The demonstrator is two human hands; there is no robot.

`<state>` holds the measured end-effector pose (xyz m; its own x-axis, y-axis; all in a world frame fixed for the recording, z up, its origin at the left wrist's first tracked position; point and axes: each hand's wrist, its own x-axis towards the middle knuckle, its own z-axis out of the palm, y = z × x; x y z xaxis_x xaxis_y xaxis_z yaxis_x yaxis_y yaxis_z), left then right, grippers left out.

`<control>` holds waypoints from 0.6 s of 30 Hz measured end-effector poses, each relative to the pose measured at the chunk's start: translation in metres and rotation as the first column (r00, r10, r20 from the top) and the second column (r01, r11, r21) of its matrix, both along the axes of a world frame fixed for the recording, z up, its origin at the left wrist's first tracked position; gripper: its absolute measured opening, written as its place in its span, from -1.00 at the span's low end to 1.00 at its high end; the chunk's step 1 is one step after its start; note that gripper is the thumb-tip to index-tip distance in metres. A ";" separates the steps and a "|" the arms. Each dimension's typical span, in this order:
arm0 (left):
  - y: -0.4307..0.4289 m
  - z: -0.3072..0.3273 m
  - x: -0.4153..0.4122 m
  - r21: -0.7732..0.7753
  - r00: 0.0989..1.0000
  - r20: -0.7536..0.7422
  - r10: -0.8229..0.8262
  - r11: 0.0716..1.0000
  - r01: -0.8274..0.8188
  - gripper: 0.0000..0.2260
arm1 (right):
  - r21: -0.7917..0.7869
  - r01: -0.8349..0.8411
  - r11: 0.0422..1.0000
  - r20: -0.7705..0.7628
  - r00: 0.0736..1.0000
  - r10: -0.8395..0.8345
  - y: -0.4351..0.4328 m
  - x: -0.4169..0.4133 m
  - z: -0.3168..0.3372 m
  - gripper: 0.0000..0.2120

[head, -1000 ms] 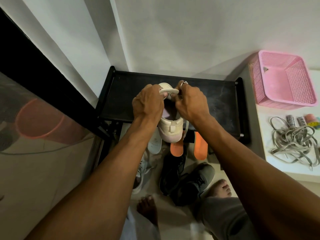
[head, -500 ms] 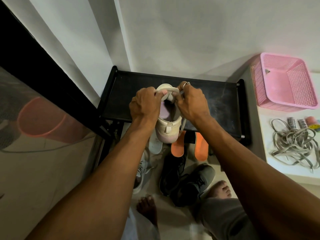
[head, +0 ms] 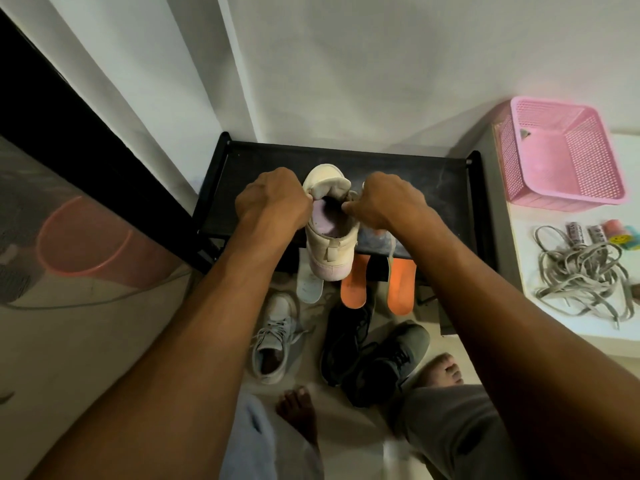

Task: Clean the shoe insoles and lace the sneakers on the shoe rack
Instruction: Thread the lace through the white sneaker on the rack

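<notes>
My hands have drawn apart; sneaker (head: 332, 247) mouth now open; left hand (head: 273, 199) grips its left rim, right hand (head: 388, 199) pinches the right; sneaker between both, heel toward me, over shoe rack (head: 433, 181).

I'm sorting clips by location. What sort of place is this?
Probably a home entryway corner: a black shoe rack against the wall, a white sneaker held at it, dark sneakers and orange insoles on the floor, a pink basket and loose laces beside.

Home entryway: shoe rack (head: 433, 181), sneakers on floor (head: 104, 358).
</notes>
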<state>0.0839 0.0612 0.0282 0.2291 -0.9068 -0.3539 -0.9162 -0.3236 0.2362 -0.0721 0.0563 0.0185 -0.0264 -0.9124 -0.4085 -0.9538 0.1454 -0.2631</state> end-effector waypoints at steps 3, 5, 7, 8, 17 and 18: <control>0.003 0.006 -0.003 0.012 0.998 -0.068 -0.005 1.000 0.006 -0.71 | -0.023 -0.036 0.999 -0.030 0.999 0.036 0.005 0.003 0.014 -0.75; 0.004 0.008 -0.003 0.018 0.988 -0.154 0.025 1.000 -0.023 -0.64 | -0.022 -0.052 0.998 -0.032 0.998 0.051 0.007 0.003 0.021 -0.73; 0.004 0.011 -0.005 0.049 0.969 -0.236 0.074 0.997 -0.064 -0.68 | -0.033 -0.057 0.998 -0.012 0.998 0.057 0.007 0.002 0.026 -0.72; 0.004 0.012 -0.006 0.074 0.957 -0.273 0.098 0.994 -0.081 -0.72 | -0.032 -0.056 0.998 0.018 0.998 0.056 0.006 0.001 0.028 -0.73; -0.001 0.013 -0.007 0.268 0.777 -0.546 0.312 0.944 -0.190 -0.83 | 0.198 0.084 0.977 0.504 0.846 -0.175 0.000 0.005 0.043 -0.82; -0.002 0.012 -0.006 0.268 0.762 -0.563 0.320 0.943 -0.199 -0.81 | 0.198 0.095 0.976 0.520 0.833 -0.187 -0.001 0.004 0.043 -0.84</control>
<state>0.0777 0.0592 0.0405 0.1365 -0.7487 -0.6487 -0.4884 -0.6205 0.6135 -0.0681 0.0552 0.0614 0.1138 -0.8378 -0.5339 -0.6374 0.3507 -0.6861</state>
